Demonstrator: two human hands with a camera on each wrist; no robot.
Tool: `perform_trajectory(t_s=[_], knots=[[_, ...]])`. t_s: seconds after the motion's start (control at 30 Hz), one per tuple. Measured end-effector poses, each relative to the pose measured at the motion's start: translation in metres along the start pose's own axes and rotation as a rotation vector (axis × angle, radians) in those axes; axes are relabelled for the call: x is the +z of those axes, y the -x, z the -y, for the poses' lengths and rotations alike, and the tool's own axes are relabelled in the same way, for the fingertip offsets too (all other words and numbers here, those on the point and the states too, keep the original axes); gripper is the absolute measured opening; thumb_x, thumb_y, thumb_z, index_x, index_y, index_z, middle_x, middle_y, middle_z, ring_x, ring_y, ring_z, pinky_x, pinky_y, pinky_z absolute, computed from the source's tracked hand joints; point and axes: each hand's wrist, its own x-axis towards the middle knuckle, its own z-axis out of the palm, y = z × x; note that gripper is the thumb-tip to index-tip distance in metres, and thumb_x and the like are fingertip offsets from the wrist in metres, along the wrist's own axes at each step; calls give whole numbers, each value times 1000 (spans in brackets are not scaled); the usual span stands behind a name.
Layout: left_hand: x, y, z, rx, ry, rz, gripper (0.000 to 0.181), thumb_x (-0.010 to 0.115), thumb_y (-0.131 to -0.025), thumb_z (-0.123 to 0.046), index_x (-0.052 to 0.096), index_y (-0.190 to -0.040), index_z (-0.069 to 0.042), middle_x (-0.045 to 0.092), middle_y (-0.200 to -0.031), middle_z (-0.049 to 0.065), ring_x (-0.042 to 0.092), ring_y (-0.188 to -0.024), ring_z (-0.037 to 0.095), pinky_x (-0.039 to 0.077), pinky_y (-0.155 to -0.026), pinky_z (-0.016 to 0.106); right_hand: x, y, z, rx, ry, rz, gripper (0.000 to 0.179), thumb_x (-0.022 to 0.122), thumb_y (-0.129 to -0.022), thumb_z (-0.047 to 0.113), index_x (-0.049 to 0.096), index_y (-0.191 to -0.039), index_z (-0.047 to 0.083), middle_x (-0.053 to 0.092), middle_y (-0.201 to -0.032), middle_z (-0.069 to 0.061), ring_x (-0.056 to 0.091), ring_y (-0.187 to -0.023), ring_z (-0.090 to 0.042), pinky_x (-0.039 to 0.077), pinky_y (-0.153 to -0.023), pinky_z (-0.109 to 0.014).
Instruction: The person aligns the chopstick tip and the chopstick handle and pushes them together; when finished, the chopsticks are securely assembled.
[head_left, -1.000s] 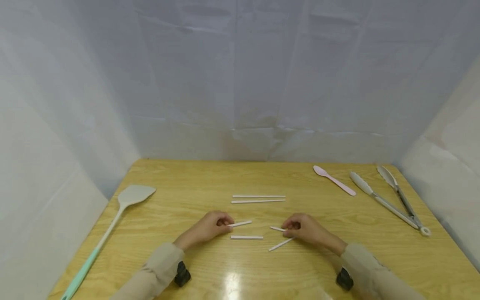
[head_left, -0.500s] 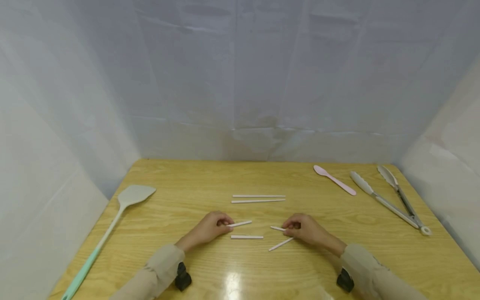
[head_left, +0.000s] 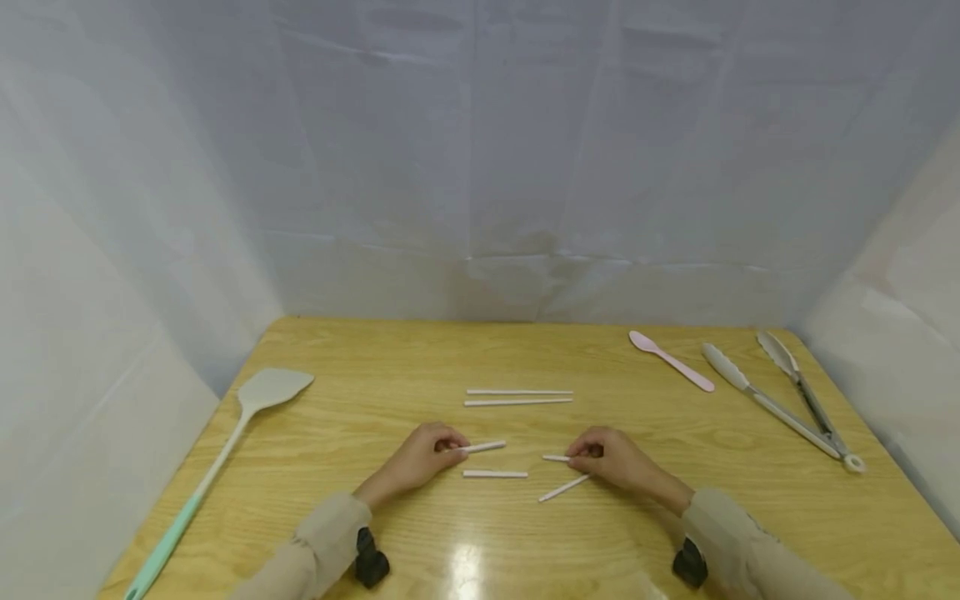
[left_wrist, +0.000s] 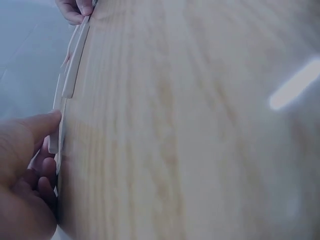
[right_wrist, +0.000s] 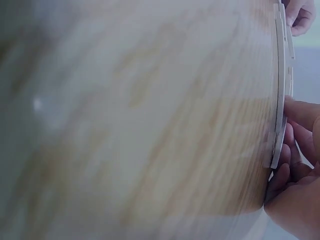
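Observation:
In the head view, my left hand (head_left: 420,454) pinches a short white chopstick piece (head_left: 486,447) that points right. My right hand (head_left: 615,458) pinches another short piece (head_left: 555,457), its tip pointing left across a gap. A third piece (head_left: 495,474) lies on the table just below and right of the left hand. Slanting out from under the right hand is one more piece (head_left: 564,488). The left wrist view shows the left thumb (left_wrist: 47,122) against its piece. In the right wrist view the right thumb (right_wrist: 300,112) overlaps the pieces near the table edge.
Two longer chopsticks (head_left: 519,403) lie side by side behind the hands on the wooden table (head_left: 375,358). A spatula (head_left: 273,387) with a green handle lies at the left. At the back right are a pink spoon (head_left: 671,361) and spread metal tongs (head_left: 787,417).
The piece in the right hand has turned slightly, nearer to level. Both hands otherwise stay in place, and the view shifts only a little.

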Motion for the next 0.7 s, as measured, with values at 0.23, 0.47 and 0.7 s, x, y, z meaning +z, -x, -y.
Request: perform_trajectory(t_s=[0.23, 0.47, 0.7], knots=[[-3, 1, -5, -106, 57, -41, 16, 65, -91, -18, 70, -100, -5, 60, -88, 2, 49, -77, 12, 41, -67, 23, -2, 1, 1, 50, -69, -29, 11, 71, -86, 14, 72, -90, 4, 60, -79, 0, 50, -70, -3, 43, -61, -20], [-5, -2, -10, -117, 45, -103, 14, 65, -90, -17, 70, -99, -6, 61, -88, 0, 51, -80, 11, 43, -71, 24, -4, -3, 8, 71, -85, -97, 13, 69, -88, 19, 72, -93, 8, 62, -85, 0, 52, -74, -6, 46, -65, -22], [-10, -7, -27, -100, 106, -151, 15, 65, -90, -16, 70, -101, -8, 60, -89, 1, 51, -79, 13, 44, -67, 24, -14, -14, 38, -11, -105, -214, 11, 68, -87, 11, 71, -94, 3, 64, -88, -5, 54, -77, -7, 48, -68, -23]])
